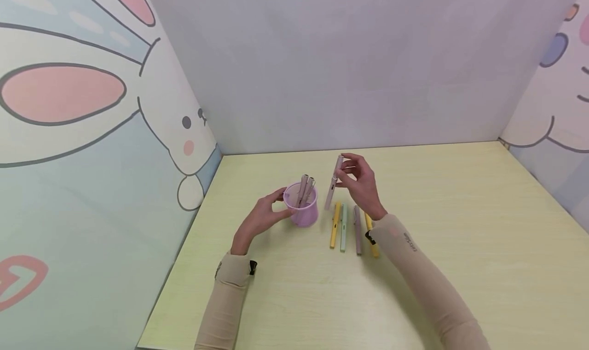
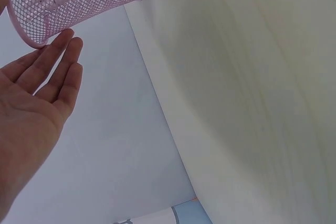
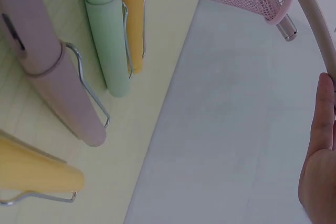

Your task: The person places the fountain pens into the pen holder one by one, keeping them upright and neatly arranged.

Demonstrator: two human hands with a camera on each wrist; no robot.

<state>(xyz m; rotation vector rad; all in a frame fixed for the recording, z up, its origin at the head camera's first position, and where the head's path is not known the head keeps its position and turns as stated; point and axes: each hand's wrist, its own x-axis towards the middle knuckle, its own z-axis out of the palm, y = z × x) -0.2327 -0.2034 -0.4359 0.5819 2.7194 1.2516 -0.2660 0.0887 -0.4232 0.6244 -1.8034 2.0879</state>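
Observation:
My left hand [image 1: 262, 217] holds a pink mesh pen cup [image 1: 307, 218] near its rim, thumb on the near side and fingers on the far side. Capped mauve pens [image 1: 303, 189] lean inside the cup. Just right of the cup, my right hand [image 1: 361, 183] pinches another mauve pen [image 1: 331, 190] between thumb and fingers, slanting with its lower end towards the cup. In the right wrist view, the fingertips lie along this pen [image 3: 310, 14], which overlaps the cup's rim [image 3: 281, 14].
Below the right hand, a yellow pen [image 1: 335, 227], a green pen [image 1: 343, 232], a mauve pen [image 1: 358, 232] and a second yellow pen [image 1: 375, 248] lie side by side on the pale wooden table [image 1: 460, 247]. Walls [image 1: 359, 73] stand behind and at both sides.

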